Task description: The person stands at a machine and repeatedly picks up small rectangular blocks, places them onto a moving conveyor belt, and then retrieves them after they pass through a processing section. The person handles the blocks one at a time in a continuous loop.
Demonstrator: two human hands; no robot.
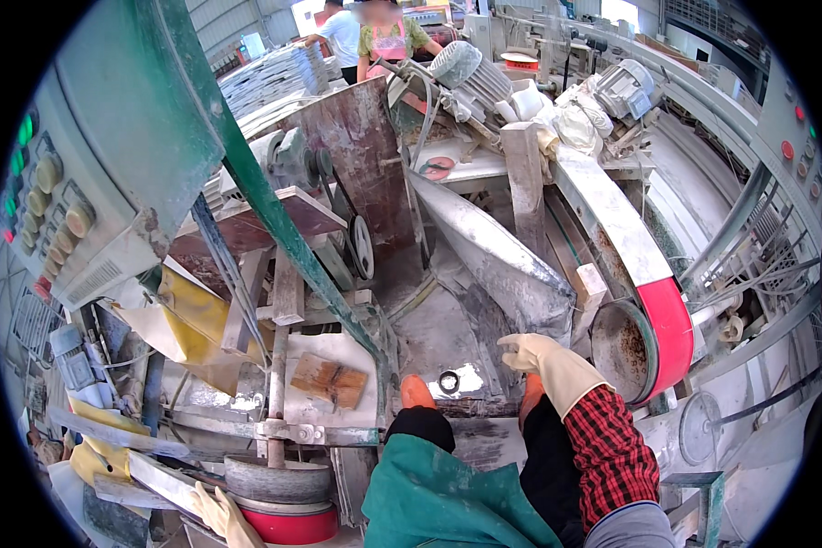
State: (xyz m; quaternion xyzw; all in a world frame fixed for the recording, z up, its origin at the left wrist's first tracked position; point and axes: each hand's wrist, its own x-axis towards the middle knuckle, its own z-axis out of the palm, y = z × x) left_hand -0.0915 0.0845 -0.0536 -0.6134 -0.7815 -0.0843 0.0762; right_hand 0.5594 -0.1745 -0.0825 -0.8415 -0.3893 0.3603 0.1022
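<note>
My right hand, in a cream rubber glove with a red-and-black checked sleeve, hangs in the air above my right orange boot. Its fingers point left, slightly bent, with nothing seen in them. To its right is a wheel with a red-and-white belt around it. At the lower left, my left hand wears a matching glove. Its fingers stretch out beside a second wheel with a red belt; whether they touch it I cannot tell. A green apron covers my lap.
A dusty control panel stands left, another right. A green steel bar slants between. Motors, a belt pulley and a long metal trough lie ahead. A black ring is near my feet. Two people stand far back.
</note>
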